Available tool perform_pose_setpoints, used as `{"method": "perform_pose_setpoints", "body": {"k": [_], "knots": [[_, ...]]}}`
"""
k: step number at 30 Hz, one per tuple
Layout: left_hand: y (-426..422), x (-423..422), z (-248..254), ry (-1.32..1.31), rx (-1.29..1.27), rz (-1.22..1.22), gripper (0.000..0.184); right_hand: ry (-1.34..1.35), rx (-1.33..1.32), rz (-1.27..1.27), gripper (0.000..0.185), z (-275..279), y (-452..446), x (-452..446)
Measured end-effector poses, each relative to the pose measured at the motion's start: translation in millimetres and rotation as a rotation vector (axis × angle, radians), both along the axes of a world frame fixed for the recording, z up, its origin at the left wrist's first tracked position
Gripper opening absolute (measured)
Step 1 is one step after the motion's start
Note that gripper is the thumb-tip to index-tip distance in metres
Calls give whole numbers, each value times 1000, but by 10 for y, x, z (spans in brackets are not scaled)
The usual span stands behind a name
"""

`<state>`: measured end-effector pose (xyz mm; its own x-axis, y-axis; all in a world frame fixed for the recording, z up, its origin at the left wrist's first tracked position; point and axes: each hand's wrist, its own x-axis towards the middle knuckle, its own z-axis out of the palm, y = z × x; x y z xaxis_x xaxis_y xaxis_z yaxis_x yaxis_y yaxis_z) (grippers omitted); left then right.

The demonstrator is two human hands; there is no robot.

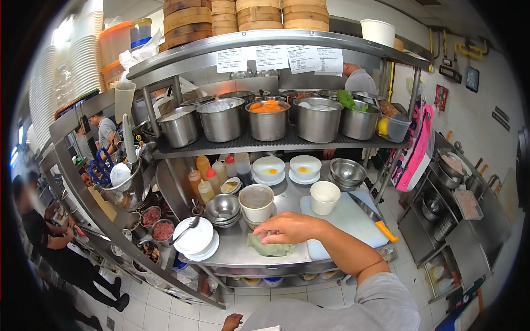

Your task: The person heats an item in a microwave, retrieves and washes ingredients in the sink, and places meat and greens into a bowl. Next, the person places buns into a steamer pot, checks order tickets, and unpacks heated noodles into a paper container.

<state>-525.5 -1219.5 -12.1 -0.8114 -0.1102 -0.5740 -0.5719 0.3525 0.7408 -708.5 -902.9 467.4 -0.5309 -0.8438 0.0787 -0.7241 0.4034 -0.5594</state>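
Note:
My right hand [284, 227] reaches across the steel counter, palm down with its fingers loosely bent and apart. It hovers just above a folded green cloth [271, 248]; whether the fingertips touch it I cannot tell. Right behind the hand stands a white tub [257, 203] with a cloudy lid. A second white tub [324, 198], uncovered, is on the pale cutting board [337, 234], near a knife [375, 218] with an orange handle. My left hand [232, 322] shows only partly at the bottom edge, low beside my body, its fingers mostly hidden.
White bowls with raw eggs [269, 170] sit behind the tubs, beside squeeze bottles [206, 187]. Steel bowls [223, 208] and white plates [194, 237] with a spoon are at left. Steel pots [221, 118] line the shelf above. Another person [58, 237] stands at far left.

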Motion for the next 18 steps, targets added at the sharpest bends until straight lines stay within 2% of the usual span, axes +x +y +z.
{"method": "perform_pose_setpoints", "body": {"k": [4, 10, 12, 13, 17, 18], "knots": [[75, -19, 165, -29, 7, 20, 28, -37, -12, -6, 32, -23, 24, -25], [41, -140, 70, 147, 17, -125, 31, -24, -18, -4, 32, -34, 78, -80], [96, -279, 141, 41, 130, 35, 31, -11, -47, -22, 31, -43, 131, -106], [119, -350, 180, 39, 130, 30, 31, -12, -48, -27, 31, -44, 174, -113], [361, -701, 1200, 295, 190, -65, 31, 6, -135, -70, 30, -90, 451, -208], [385, -792, 1467, 367, 125, -112, 30, 40, -158, -67, 29, -98, 538, -254]]}}
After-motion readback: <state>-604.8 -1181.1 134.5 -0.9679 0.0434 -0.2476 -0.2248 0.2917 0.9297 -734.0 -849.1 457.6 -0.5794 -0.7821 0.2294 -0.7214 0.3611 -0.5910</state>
